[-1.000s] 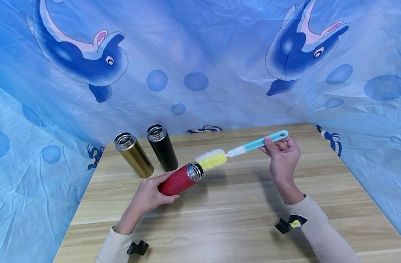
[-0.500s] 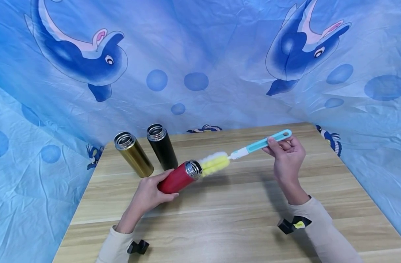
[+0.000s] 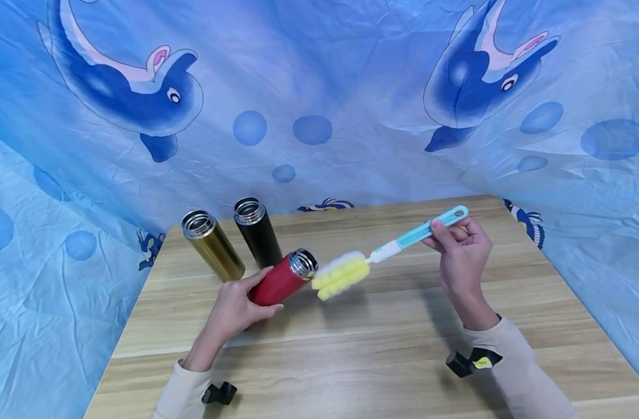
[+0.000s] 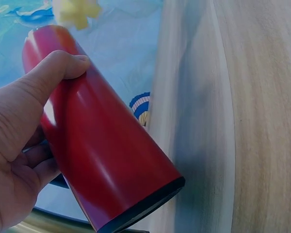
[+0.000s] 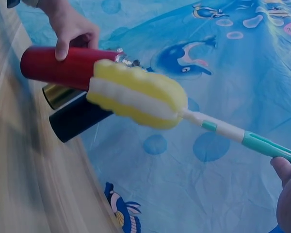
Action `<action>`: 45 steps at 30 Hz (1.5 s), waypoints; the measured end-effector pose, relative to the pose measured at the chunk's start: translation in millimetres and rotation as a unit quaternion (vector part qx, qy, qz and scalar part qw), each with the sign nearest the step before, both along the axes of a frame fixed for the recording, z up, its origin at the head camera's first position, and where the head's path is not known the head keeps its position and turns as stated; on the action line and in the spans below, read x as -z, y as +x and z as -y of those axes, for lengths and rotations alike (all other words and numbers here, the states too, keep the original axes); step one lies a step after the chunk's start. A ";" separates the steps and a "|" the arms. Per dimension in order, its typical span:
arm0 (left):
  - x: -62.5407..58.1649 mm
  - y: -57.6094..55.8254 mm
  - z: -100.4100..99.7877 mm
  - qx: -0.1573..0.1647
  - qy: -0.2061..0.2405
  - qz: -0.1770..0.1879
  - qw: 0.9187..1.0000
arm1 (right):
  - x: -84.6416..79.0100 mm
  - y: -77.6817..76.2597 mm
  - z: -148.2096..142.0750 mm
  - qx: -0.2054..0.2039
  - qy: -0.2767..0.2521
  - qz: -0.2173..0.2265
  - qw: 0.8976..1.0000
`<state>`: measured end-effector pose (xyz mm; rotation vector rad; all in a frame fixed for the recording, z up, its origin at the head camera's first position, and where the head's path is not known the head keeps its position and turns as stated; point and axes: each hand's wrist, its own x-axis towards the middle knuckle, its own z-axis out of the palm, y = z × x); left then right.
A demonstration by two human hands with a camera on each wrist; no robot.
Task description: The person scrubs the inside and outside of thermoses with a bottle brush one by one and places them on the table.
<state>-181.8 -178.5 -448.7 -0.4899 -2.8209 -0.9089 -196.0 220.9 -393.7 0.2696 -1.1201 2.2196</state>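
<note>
My left hand (image 3: 239, 307) grips a red thermos bottle (image 3: 279, 283) round its body, tilted with its open steel mouth up and to the right. In the left wrist view the thumb lies across the red bottle (image 4: 102, 141), whose black base points down. My right hand (image 3: 463, 259) pinches the turquoise handle of a bottle brush (image 3: 421, 234) near its looped end. The brush's yellow and white sponge head (image 3: 343, 274) hangs just right of the red bottle's mouth, outside it. From the right wrist, the sponge head (image 5: 138, 94) overlaps the bottle's mouth end.
A gold thermos bottle (image 3: 215, 247) and a black thermos bottle (image 3: 258, 235) stand uncapped at the back left of the wooden table (image 3: 382, 361). Behind the table hangs a blue sheet (image 3: 361, 87) printed with dolphins.
The brush has shifted slightly right, its sponge head dropping lower and away from the bottle's mouth. The red bottle has tilted more upright, its mouth moving a little up and left.
</note>
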 end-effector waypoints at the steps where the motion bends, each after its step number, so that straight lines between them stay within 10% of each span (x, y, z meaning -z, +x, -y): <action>1: -0.2 -0.2 -0.2 -0.001 0.000 -0.001 1.000 | -0.6 0.6 0.4 -0.006 -0.010 0.003 1.000; 25: 1.4 -0.6 -3.8 0.003 -0.004 0.015 1.000 | 2.6 -2.1 10.2 -0.024 -0.055 0.024 0.998; 45: 7.6 3.5 -11.4 0.012 0.138 0.136 0.981 | 6.8 -1.3 -2.2 0.008 -0.085 0.040 0.996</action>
